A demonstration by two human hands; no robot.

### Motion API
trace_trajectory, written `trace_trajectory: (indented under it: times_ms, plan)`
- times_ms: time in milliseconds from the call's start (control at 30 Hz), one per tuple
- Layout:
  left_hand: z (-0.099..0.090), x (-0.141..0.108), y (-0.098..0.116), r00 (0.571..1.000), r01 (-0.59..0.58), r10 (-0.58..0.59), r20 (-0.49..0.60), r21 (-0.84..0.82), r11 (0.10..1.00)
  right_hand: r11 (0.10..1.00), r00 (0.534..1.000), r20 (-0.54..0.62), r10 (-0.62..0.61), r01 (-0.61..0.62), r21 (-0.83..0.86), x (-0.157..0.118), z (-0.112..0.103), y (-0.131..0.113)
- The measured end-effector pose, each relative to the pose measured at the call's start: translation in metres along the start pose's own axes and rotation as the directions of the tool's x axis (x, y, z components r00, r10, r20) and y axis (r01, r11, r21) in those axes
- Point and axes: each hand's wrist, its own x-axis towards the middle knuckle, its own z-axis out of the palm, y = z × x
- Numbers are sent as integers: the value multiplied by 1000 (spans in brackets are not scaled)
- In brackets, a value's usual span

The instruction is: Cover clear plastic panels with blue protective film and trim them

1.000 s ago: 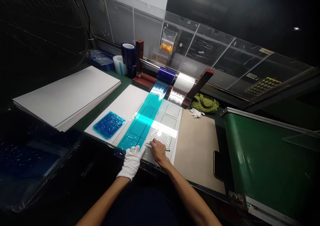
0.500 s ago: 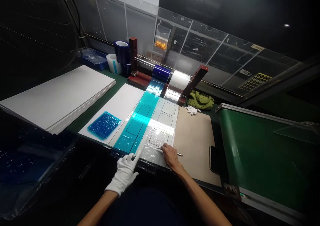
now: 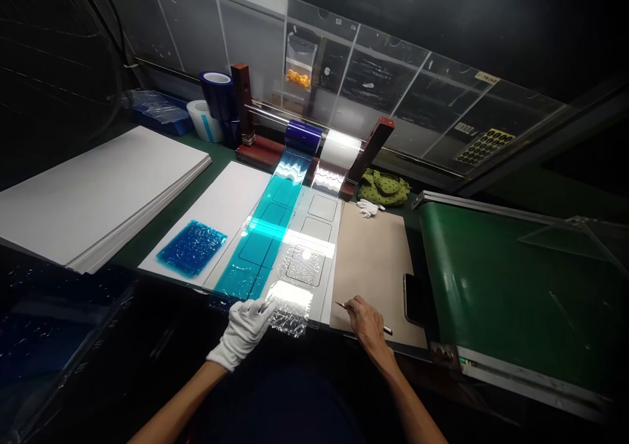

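My left hand (image 3: 246, 329), in a white glove, pinches the near left corner of a clear film piece (image 3: 291, 316) at the table's front edge. The film is lifted and glares in the light. Bare, my right hand (image 3: 367, 326) grips a slim craft knife (image 3: 388, 331), its tip pointing left above the brown board (image 3: 376, 254). A teal film strip (image 3: 268, 231) runs from the blue roll (image 3: 303, 137) down over a sheet with dark outlined rectangles. Beside it a clear roll (image 3: 343, 147) hangs on the same bar. Blue film squares (image 3: 191, 247) lie on white paper at left.
A thick stack of white sheets (image 3: 108, 192) lies on the left. Spare tape rolls (image 3: 216, 103) stand behind it. To the right are a phone (image 3: 415, 298), a green conveyor belt (image 3: 506, 300), a crumpled glove (image 3: 369, 208) and a green dotted cloth bag (image 3: 384, 187).
My right hand has moved right with the knife, off the clear film onto the brown board's side. My left hand now holds up the near piece of clear film. The view has shifted slightly.
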Motion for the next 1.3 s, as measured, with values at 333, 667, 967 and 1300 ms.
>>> trace_trajectory:
  times_ms: [333, 667, 967, 1300]
  plan:
    - [-34, 52, -17, 965, -134, 146, -220, 68, 989, 930, 987, -148, 65, -6, 366, -18, -8, -19]
    - [-27, 68, -38, 973, -161, 122, -196, -199, 967, 950, 988, -156, -17, 64, 305, 14, -17, -55]
    - [-31, 43, -33, 983, -106, 70, -172, -208, 972, 969, 965, 85, -246, 243, 51, 79, -20, -132]
    - [-60, 66, -56, 999, 24, -14, 33, -335, 942, 976, 977, 66, -204, 197, 92, 85, -33, -122]
